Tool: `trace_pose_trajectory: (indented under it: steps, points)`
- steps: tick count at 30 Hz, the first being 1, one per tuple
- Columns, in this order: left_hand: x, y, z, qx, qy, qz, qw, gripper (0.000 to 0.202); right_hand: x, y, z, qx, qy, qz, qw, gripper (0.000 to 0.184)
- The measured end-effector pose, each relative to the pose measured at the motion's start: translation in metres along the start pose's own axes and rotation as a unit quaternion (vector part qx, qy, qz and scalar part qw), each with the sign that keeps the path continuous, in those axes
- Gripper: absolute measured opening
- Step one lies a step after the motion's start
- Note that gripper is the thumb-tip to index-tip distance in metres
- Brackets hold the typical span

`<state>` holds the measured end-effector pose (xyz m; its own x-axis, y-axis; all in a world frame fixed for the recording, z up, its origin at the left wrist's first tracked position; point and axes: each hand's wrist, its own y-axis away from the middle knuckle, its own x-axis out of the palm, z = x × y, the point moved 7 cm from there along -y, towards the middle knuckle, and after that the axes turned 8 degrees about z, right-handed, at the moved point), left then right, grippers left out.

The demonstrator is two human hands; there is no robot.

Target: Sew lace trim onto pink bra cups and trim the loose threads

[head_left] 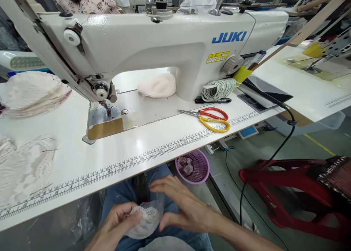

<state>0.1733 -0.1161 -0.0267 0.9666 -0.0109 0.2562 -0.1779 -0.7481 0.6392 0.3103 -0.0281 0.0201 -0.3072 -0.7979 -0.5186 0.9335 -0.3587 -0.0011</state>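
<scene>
Step in hand: prob. handling the lace-trimmed sheer fabric (146,225), below & in front of the Juki sewing machine (153,35). L hand (122,218) pinches it; R hand (189,207) open alongside, contact unclear. Next move prob. needs L pinch kept firm; any lift machine-ward must clear tabletop (115,147) front edge. Room: bare strip before machine's needle, w/ snips (215,120) to its R.

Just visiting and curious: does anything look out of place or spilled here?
Nothing clearly stands out. The scissors lie on the white table, scraps sit inside the purple basket, and the left hand holds the lace piece.
</scene>
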Motion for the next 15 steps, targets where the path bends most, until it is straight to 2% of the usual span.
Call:
trace_pose_trajectory:
  steps: [1, 4, 7, 10, 13, 15]
  points:
    - [0.0, 0.002, -0.002, 0.005, -0.006, 0.002, 1.0, 0.039, 0.006, -0.01, 0.004, -0.003, -0.03, 0.03, 0.999, 0.052]
    - [-0.006, 0.009, -0.003, 0.017, -0.024, -0.013, 0.999, 0.038, 0.025, -0.029, -0.001, 0.016, -0.096, 0.098, 0.99, 0.03]
    - [-0.014, 0.013, 0.004, 0.017, -0.031, -0.039, 0.999, 0.039, 0.035, -0.034, -0.011, 0.033, -0.111, 0.089, 0.989, 0.022]
    - [-0.013, 0.011, 0.008, 0.055, -0.061, -0.044, 0.996, 0.04, 0.04, -0.033, -0.007, 0.033, -0.083, 0.083, 0.993, 0.02]
    - [-0.012, 0.01, 0.004, 0.103, -0.149, -0.07, 0.981, 0.032, 0.04, -0.029, 0.0, 0.048, -0.037, 0.085, 0.995, 0.015]
    - [-0.013, 0.014, -0.005, 0.151, -0.23, -0.096, 0.957, 0.026, 0.035, -0.026, 0.007, 0.039, -0.02, 0.066, 0.997, 0.011]
